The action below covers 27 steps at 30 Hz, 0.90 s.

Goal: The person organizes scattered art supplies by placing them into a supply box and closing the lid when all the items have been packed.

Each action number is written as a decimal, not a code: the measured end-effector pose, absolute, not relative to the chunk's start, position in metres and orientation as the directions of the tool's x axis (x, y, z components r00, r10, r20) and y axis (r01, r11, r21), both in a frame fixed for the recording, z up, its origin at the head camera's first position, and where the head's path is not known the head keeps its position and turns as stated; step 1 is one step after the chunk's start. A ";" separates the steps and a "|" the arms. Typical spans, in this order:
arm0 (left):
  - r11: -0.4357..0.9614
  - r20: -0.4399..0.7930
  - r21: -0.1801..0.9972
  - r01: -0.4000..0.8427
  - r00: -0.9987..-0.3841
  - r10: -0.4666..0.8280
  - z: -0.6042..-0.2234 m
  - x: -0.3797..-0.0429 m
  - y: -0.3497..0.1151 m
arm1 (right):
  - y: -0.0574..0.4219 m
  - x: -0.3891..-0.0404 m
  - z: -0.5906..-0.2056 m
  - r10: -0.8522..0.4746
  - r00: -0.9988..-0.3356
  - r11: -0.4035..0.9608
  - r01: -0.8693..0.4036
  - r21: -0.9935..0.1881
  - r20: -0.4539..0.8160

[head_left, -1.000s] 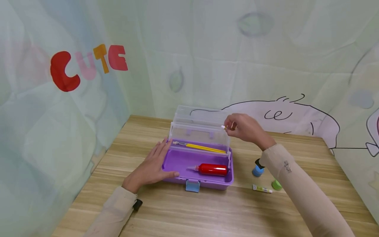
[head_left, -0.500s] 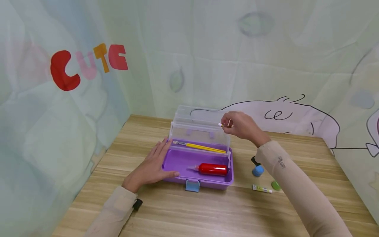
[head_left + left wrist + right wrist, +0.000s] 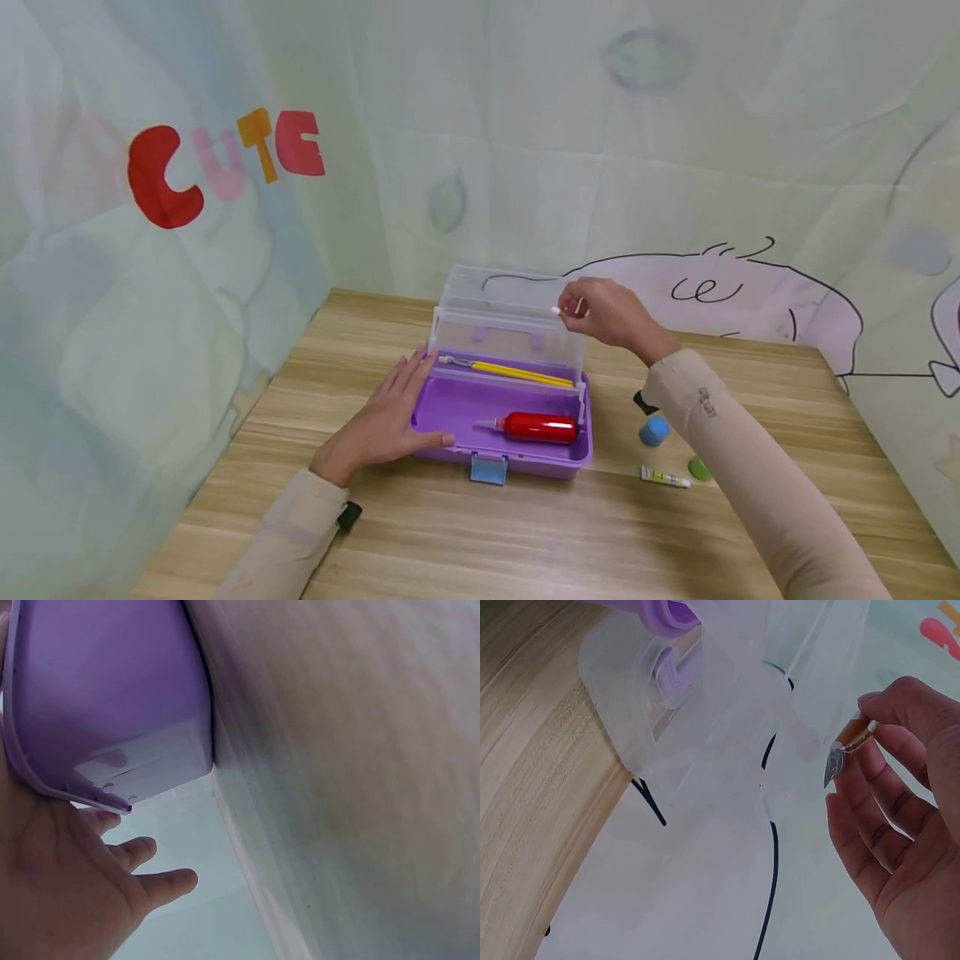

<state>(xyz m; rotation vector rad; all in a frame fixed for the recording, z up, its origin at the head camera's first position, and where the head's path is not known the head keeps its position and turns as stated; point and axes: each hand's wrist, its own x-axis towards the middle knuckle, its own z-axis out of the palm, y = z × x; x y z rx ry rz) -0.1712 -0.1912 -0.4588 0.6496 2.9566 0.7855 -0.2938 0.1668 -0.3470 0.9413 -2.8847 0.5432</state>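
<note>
My left hand [image 3: 386,421] lies with straight fingers along the left side of a purple plastic box [image 3: 450,408], its thumb over the front rim. In the left wrist view, fingers reach past the box's wall [image 3: 112,697]. Inside the box are a red squeeze bottle [image 3: 540,427] with a pointed nozzle and yellow-handled paintbrushes [image 3: 521,375]. My right hand [image 3: 607,314] pinches a small brown-orange paint tube [image 3: 853,733] between thumb and forefinger. Its white cap [image 3: 556,311] points left, in front of the raised clear lid [image 3: 502,292] in the head view.
Right of the box, a blue-lidded pot [image 3: 654,431], a yellow-green paint tube [image 3: 664,477] and a green-lidded pot [image 3: 700,469] stand or lie on the wooden table [image 3: 555,542]. A blue latch [image 3: 489,469] hangs open at the box's front. Printed cloth [image 3: 525,150] walls the table in.
My right hand has shifted slightly left and up with the paint tube, overlapping the clear lid more. The left hand and the box's contents have stayed in place.
</note>
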 end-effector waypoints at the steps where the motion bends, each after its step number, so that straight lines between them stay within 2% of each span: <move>1: 0.788 0.090 0.478 0.389 -0.913 0.397 -0.459 -0.172 -0.191 | 0.166 -0.294 -0.347 -0.561 -0.812 0.752 -0.581 -0.310 0.160; 17: 0.780 0.105 0.477 0.405 -0.907 0.407 -0.461 -0.173 -0.192 | 0.152 -0.302 -0.350 -0.573 -0.807 0.752 -0.586 -0.303 0.139; 27: 0.781 0.104 0.475 0.406 -0.907 0.408 -0.461 -0.173 -0.192 | 0.152 -0.305 -0.349 -0.551 -0.834 0.781 -0.531 -0.331 0.036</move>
